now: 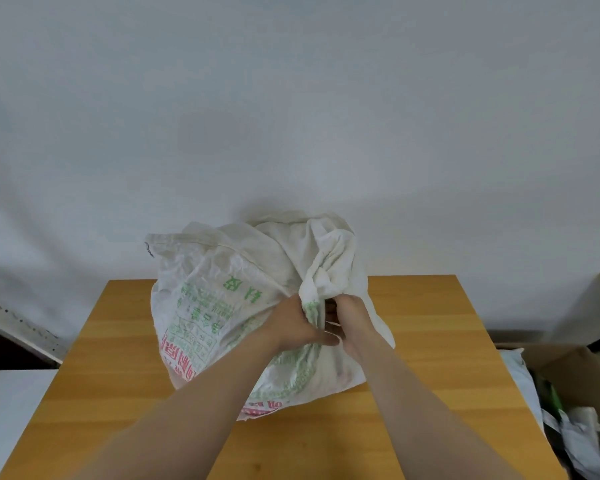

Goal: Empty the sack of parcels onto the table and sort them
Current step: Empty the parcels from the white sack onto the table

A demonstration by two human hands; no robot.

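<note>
Shelving [18, 327] of white perforated metal stands at the far left, off the desk's edge and well apart from the work. Next comes the wooden desk [118, 375], and on its middle, toward the far edge, sits the sack [229, 282]: white woven cloth with green and red print, bulging and slumped, its base resting on the wood so that the desk carries the weight and not the arms.

The left hand [293, 323] and the right hand [352, 318] are close together at the sack's bunched neck, fingers of both curled round the gathered cloth. That grip reads as work on the mouth, either loosening it or getting purchase to upend the sack; which of the two cannot be told. No parcels show; they are judged to be inside, hidden by the cloth.

Bare wood lies on both sides of the sack and in front of it, so a tip-out has room, though the far edge is near and the wall sits just behind.

To the right, below desk level, a cardboard box [575, 368] stands with plastic bags [579, 431] beside it.
</note>
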